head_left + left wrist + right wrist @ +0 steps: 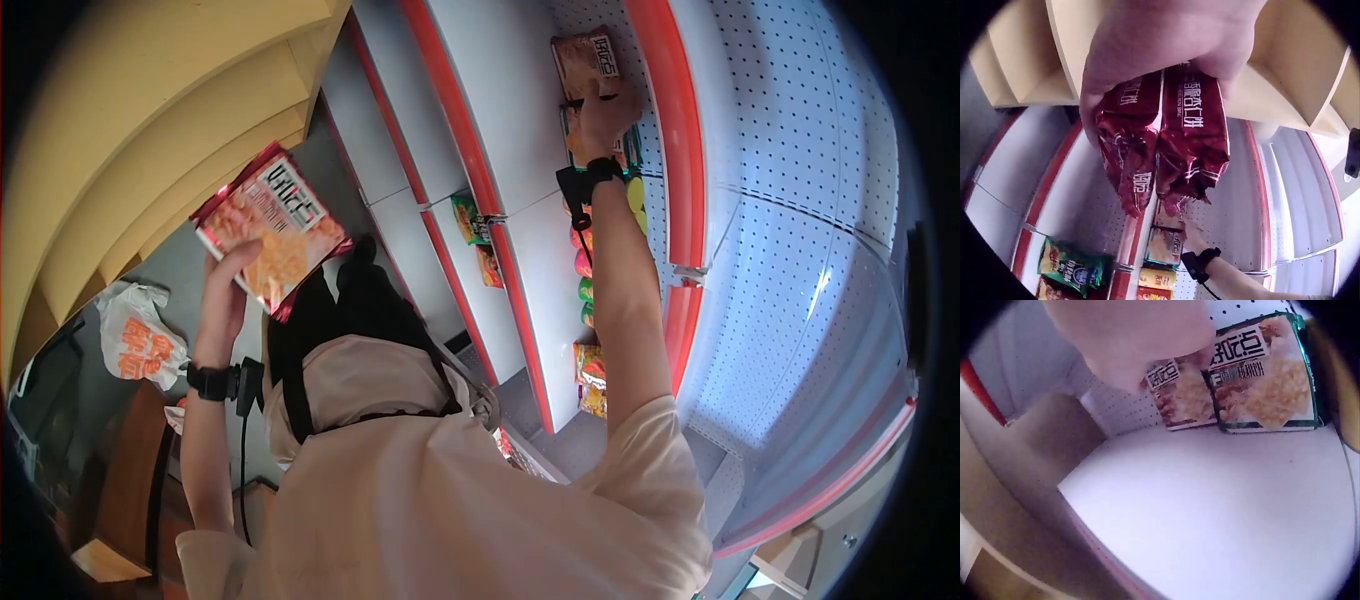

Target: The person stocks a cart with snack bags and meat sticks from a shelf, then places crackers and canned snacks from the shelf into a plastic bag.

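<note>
My left hand (228, 285) grips red biscuit packets (275, 230) out in front of the wooden shelving, thumb across the printed front. The left wrist view shows two of these packets (1194, 137) side by side, sealed ends facing the camera. My right hand (610, 115) reaches onto a white shelf and holds another red biscuit packet (582, 58) upright near the perforated back panel. In the right wrist view, that packet (1185, 397) has its lower edge at the shelf surface, its top covered by the hand. A green biscuit packet (1266, 381) stands right beside it.
Red-edged white shelves (480, 160) run alongside, holding more colourful snack packs (590, 375) and, lower down, green packs (468, 218). Pale wooden shelving (190, 90) stands on the left. A white plastic bag (140, 335) with orange print lies below the left hand.
</note>
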A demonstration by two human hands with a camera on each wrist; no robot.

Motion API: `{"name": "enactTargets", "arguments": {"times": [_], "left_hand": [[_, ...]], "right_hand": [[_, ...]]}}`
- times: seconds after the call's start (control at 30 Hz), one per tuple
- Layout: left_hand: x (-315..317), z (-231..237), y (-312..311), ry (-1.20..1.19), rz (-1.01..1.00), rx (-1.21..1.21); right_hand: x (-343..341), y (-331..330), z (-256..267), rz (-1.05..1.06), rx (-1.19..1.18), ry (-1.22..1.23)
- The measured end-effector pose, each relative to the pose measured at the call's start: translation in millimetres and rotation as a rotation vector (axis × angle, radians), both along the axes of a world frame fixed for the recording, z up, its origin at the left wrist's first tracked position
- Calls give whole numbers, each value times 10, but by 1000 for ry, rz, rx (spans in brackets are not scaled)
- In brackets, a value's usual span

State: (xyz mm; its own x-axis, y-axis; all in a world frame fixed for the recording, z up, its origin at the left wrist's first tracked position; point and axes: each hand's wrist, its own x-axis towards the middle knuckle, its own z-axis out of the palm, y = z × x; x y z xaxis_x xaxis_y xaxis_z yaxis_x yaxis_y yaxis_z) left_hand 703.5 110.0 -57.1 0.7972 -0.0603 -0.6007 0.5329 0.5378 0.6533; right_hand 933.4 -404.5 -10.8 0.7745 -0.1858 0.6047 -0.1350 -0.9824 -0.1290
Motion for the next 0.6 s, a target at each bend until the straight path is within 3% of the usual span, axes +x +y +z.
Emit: {"name": "enactTargets", "arguments": {"times": [0.1,0.13,0.23,0.27,0.33,0.43,0.6], "left_hand": [[-202,89,195,41,10,57],[-275,57,239,41,48,73],[-459,-44,387,72,62,74],[-490,-55,408,82,86,76],[-505,-40,422,108,110,29],[-476,94,358,73,116,50],[-455,142,351,49,129,60]], "right_hand": [[27,214,20,-68,21,-16],[0,297,105,-141,127,195],[-30,495,244,-244,60,393],[-34,482,214,-254,76,380],[-15,431,116,-134,10,24],[21,329,189,-31,177,67],[80,150,33,-106,195,132]]}}
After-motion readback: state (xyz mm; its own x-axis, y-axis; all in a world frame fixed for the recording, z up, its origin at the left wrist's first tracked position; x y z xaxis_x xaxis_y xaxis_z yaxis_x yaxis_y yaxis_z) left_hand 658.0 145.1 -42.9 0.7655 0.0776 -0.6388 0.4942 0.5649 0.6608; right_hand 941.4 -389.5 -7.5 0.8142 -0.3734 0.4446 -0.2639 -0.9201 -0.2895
